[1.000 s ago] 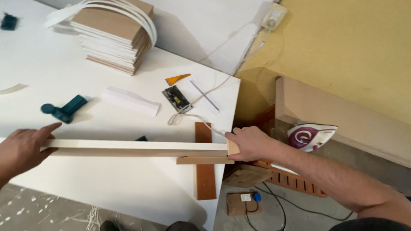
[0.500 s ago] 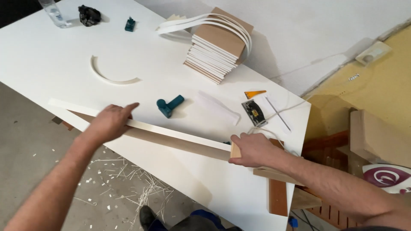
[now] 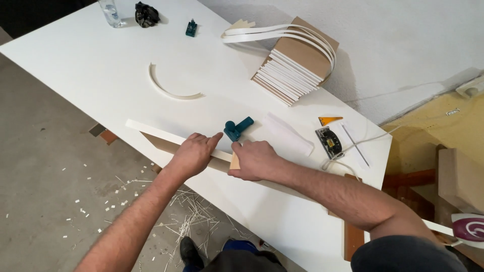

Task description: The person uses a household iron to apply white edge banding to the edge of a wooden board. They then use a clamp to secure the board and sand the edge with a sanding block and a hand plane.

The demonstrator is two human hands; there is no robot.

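Observation:
A long narrow board stands on its edge along the near side of the white table, with a white band on its top edge. My left hand grips over that top edge near the board's middle. Right beside it, my right hand presses a small light wooden block against the top edge. The two hands nearly touch. A teal handled tool lies just behind them on the table.
A stack of boards with looped white edge strips sits at the back. A curved white strip, an orange triangle, a small black device with its cable, a bottle, and an iron at right. Shavings litter the floor.
My right hand has slid the block left along the board's top edge, and my left hand has moved right. The hands are now close together.

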